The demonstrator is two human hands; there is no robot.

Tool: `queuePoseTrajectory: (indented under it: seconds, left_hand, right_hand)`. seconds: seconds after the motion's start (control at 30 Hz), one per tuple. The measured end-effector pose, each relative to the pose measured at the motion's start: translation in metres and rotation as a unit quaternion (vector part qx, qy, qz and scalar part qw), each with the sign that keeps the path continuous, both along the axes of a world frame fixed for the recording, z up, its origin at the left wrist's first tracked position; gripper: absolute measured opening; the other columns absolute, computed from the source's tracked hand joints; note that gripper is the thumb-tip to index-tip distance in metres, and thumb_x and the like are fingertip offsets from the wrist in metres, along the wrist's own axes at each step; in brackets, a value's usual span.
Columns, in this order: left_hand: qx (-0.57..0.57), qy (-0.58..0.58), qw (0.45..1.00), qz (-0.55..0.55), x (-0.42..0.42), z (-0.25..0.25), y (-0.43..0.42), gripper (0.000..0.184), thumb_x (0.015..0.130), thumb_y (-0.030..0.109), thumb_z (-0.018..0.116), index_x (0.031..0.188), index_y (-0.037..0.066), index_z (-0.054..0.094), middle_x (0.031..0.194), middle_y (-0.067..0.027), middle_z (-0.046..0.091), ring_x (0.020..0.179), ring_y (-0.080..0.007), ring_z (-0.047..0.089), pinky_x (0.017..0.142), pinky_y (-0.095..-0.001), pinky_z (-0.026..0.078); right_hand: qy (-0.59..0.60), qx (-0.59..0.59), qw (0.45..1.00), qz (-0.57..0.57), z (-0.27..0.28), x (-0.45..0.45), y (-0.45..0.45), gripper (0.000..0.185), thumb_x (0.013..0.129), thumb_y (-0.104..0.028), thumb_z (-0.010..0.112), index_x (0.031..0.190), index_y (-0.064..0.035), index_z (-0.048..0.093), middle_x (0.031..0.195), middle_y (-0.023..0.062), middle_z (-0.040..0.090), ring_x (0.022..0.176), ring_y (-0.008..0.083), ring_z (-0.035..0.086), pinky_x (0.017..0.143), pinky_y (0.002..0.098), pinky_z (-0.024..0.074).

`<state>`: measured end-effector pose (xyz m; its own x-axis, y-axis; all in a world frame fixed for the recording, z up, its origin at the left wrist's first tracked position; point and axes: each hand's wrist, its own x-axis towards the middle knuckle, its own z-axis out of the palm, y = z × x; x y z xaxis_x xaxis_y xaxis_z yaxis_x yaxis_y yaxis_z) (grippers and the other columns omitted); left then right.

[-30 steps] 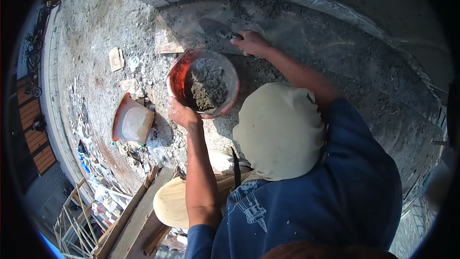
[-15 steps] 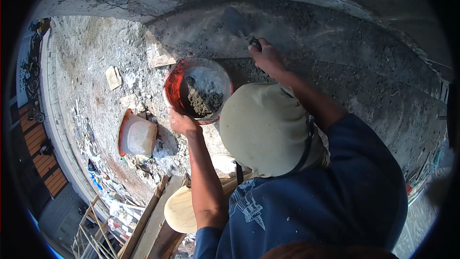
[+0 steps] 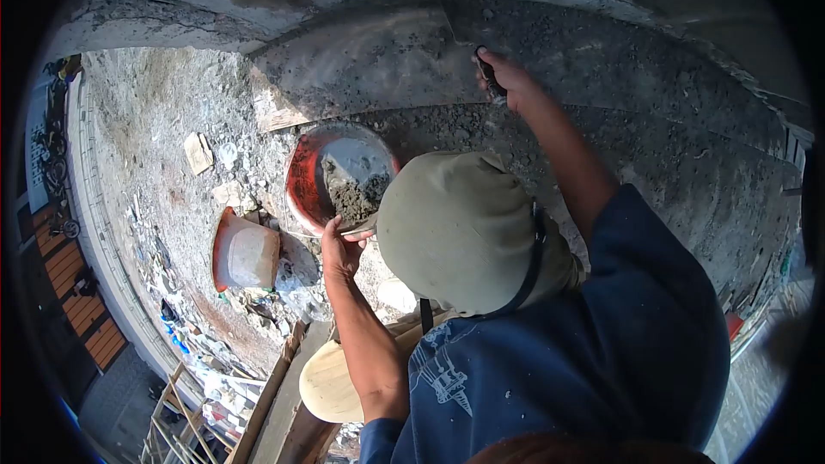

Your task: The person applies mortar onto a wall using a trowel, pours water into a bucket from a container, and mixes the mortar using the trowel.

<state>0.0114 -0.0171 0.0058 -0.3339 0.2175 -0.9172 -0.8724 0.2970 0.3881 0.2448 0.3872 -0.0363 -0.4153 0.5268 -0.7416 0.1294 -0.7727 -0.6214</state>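
Observation:
My left hand [image 3: 342,249] grips the near rim of a red-orange bucket [image 3: 302,179], thumb over the edge. Grey, lumpy wet mortar [image 3: 352,199] lies inside, along with a paler grey patch. Out to the right, over dark rough ground, my right hand [image 3: 509,79] is closed round the dark handle of a trowel [image 3: 490,73]. Its thin shank points up and left, while the blade is hard to pick out against the grey surface. Rounded khaki cloth [image 3: 464,232] with a dark strap fills the space between my arms and covers some of the ground.
A flat sheet [image 3: 369,60] lies beyond the bucket, below a rough concrete ledge [image 3: 172,21]. A second whitish bucket [image 3: 247,249] with an orange rim rests on its side to the left. Rubble and litter surround it. Wooden planks [image 3: 275,404] stand at lower left.
My right hand has moved right with the trowel, whose blade has swung out of clear sight. My left hand has shifted along the bucket rim, nearer to me.

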Motion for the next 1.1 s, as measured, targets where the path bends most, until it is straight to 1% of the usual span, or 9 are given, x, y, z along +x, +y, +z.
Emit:
queuePoseTrajectory:
  seconds: [0.2, 0.3, 0.4, 0.63, 0.73, 0.87, 0.93, 1.0, 1.1]
  left_hand:
    - [0.034, 0.011, 0.999, -0.027, 0.005, 0.022, 0.021, 0.03, 0.089, 0.02, 0.047, 0.102, -0.007, 0.056, 0.095, -0.0229, 0.069, 0.085, -0.0339, 0.068, 0.091, -0.0407, 0.053]
    - [0.038, 0.023, 0.995, -0.091, 0.004, 0.031, 0.022, 0.031, 0.09, 0.021, 0.046, 0.098, -0.005, 0.061, 0.1, -0.0222, 0.069, 0.087, -0.0336, 0.068, 0.086, -0.043, 0.056]
    - [0.084, 0.002, 0.996, 0.02, 0.008, 0.036, 0.026, 0.029, 0.092, 0.02, 0.045, 0.096, -0.003, 0.062, 0.093, -0.0182, 0.069, 0.085, -0.0321, 0.068, 0.078, -0.0417, 0.058]
    - [0.085, 0.047, 0.991, 0.088, 0.031, 0.052, 0.031, 0.021, 0.091, 0.016, 0.05, 0.089, -0.003, 0.059, 0.087, -0.0173, 0.067, 0.08, -0.0291, 0.066, 0.076, -0.0398, 0.058]
    - [0.063, 0.064, 0.994, 0.066, 0.036, 0.056, 0.044, 0.019, 0.09, 0.015, 0.052, 0.086, -0.003, 0.058, 0.084, -0.0169, 0.066, 0.078, -0.0278, 0.066, 0.075, -0.039, 0.058]
    - [0.083, 0.08, 0.993, -0.014, 0.016, 0.022, 0.034, 0.021, 0.087, 0.01, 0.052, 0.096, -0.008, 0.058, 0.09, -0.0186, 0.067, 0.078, -0.0282, 0.067, 0.074, -0.0389, 0.059]
    - [0.148, -0.093, 0.984, 0.038, 0.016, 0.044, 0.062, 0.027, 0.085, 0.008, 0.051, 0.103, -0.012, 0.056, 0.097, -0.0209, 0.067, 0.084, -0.0321, 0.068, 0.077, -0.0425, 0.061]
    - [0.157, -0.057, 0.984, 0.063, 0.016, 0.031, 0.068, 0.02, 0.084, 0.001, 0.052, 0.098, -0.013, 0.054, 0.1, -0.0242, 0.066, 0.093, -0.0405, 0.068, 0.088, -0.0514, 0.061]
    - [0.169, -0.018, 0.983, 0.066, 0.03, 0.05, 0.097, 0.016, 0.086, -0.001, 0.05, 0.097, -0.012, 0.054, 0.098, -0.0214, 0.064, 0.089, -0.0375, 0.068, 0.081, -0.0551, 0.063]
  right_hand:
    - [-0.185, 0.182, 0.958, -0.125, 0.02, 0.068, -0.022, 0.033, 0.099, -0.038, 0.056, 0.103, -0.0048, 0.058, 0.072, 0.0051, 0.059, 0.056, 0.0145, 0.058, 0.048, 0.0354, 0.0462]
    - [-0.289, 0.394, 0.851, 0.193, 0.045, 0.031, -0.062, 0.044, 0.094, -0.041, 0.055, 0.112, -0.0007, 0.057, 0.095, 0.0278, 0.066, 0.095, 0.0478, 0.063, 0.084, 0.0529, 0.0489]
    - [-0.293, 0.454, 0.738, 0.405, 0.034, 0.008, -0.079, 0.044, 0.095, -0.042, 0.054, 0.118, -0.0049, 0.057, 0.102, 0.0236, 0.068, 0.097, 0.0458, 0.064, 0.087, 0.0529, 0.0504]
    - [-0.453, 0.3, 0.839, 0.014, -0.059, 0.158, 0.01, 0.047, 0.098, -0.049, 0.048, 0.112, -0.0044, 0.057, 0.093, 0.0215, 0.068, 0.084, 0.042, 0.067, 0.072, 0.0493, 0.0521]
    - [-0.437, 0.281, 0.854, 0.013, -0.024, 0.169, 0.02, 0.059, 0.097, -0.048, 0.047, 0.12, 0.0052, 0.055, 0.109, 0.0287, 0.066, 0.104, 0.0473, 0.063, 0.091, 0.0516, 0.0494]
    - [-0.387, 0.406, 0.783, 0.27, 0.021, 0.11, -0.018, 0.058, 0.096, -0.048, 0.048, 0.12, 0.0041, 0.057, 0.105, 0.0284, 0.067, 0.102, 0.0471, 0.063, 0.091, 0.0512, 0.0493]
    - [-0.354, 0.447, 0.721, 0.393, 0.017, 0.085, -0.026, 0.058, 0.096, -0.048, 0.049, 0.121, 0.0041, 0.057, 0.103, 0.0286, 0.067, 0.101, 0.0472, 0.063, 0.091, 0.0508, 0.049]
    - [-0.357, 0.455, 0.764, 0.285, 0.001, 0.083, -0.025, 0.058, 0.097, -0.049, 0.048, 0.12, 0.0028, 0.057, 0.101, 0.0287, 0.067, 0.1, 0.0461, 0.063, 0.089, 0.0508, 0.0491]
    - [-0.404, 0.388, 0.801, 0.209, -0.007, 0.105, -0.014, 0.056, 0.097, -0.048, 0.047, 0.12, 0.0014, 0.058, 0.099, 0.0277, 0.068, 0.099, 0.0437, 0.065, 0.085, 0.0512, 0.049]
